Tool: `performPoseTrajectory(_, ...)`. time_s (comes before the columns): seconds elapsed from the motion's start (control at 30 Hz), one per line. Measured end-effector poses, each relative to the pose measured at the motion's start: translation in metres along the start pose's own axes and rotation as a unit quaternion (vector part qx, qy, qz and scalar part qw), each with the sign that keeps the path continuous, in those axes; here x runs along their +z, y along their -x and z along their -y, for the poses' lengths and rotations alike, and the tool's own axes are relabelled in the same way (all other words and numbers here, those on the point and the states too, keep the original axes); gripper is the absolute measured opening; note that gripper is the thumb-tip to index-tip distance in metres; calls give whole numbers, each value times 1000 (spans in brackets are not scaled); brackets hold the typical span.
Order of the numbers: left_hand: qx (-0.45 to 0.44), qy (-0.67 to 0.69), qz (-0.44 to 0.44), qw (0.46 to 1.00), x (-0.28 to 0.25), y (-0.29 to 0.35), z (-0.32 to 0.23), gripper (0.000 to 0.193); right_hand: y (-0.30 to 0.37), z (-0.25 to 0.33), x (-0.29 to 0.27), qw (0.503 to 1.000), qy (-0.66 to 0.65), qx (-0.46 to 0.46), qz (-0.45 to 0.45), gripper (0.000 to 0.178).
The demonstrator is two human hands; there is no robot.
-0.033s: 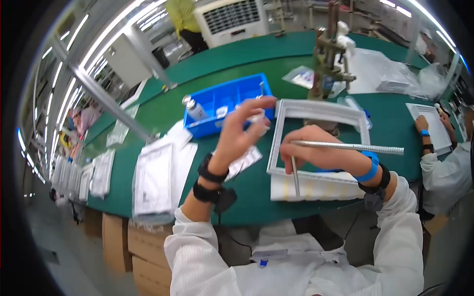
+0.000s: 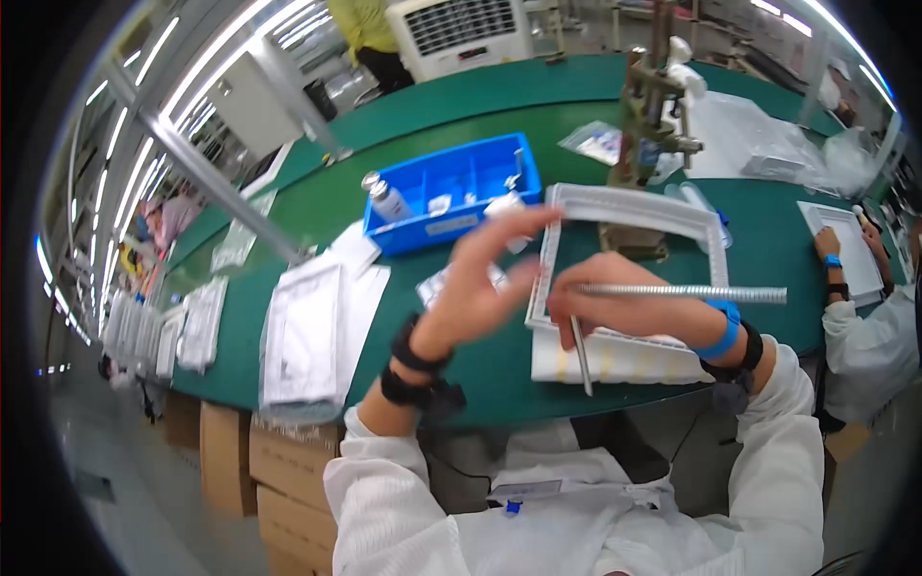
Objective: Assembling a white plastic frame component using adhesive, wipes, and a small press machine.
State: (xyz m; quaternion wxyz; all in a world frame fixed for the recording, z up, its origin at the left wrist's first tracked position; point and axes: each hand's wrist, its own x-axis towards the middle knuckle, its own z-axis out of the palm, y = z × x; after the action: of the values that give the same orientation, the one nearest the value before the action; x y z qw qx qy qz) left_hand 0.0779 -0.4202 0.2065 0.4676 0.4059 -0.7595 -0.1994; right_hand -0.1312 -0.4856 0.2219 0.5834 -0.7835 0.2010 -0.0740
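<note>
My right hand (image 2: 634, 312) is closed around a ribbed silver metal rod (image 2: 711, 292) that sticks out to the right. A smooth thin silver metal rod (image 2: 582, 360) points down from the same fingers; the grip hides whether the two are joined. Beneath this hand lies a white rectangular frame (image 2: 639, 205), partly on a white padded sheet (image 2: 552, 365). My left hand (image 2: 471, 298), blurred, is held with fingers apart near the frame's left side, with nothing visible in it. Just beyond its fingers shows a small white thing (image 2: 504, 204) at the blue bin.
The blue divided bin (image 2: 403, 237) holds a white bottle (image 2: 389, 202). Behind the frame stands a metal press (image 2: 639, 144). Bagged white frames (image 2: 305, 336) lie at left, plastic bags (image 2: 788, 144) at far right. A co-worker's hands (image 2: 828, 242) handle another frame on the right.
My left hand has moved down from beside the blue bin, nearer the frame's left side. My right hand keeps its hold on the metal rods. The whole view has shifted slightly.
</note>
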Motion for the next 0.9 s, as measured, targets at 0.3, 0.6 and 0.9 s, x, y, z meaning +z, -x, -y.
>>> performPoseTrajectory(0.3, -39, 50, -91, 994, 85, 102, -87, 28, 17, -77, 73, 919, 143, -362, 56, 21)
performPoseTrajectory(0.6, -155, 308, -377, 860, 42, 141, -83, 18, 27, -59, 164, 998, -5, -51, 23, 57)
performPoseTrajectory(0.9, -314, -53, -243, 916, -72, 139, 33, 25, 99, -87, 71, 956, 38, -109, -270, 16)
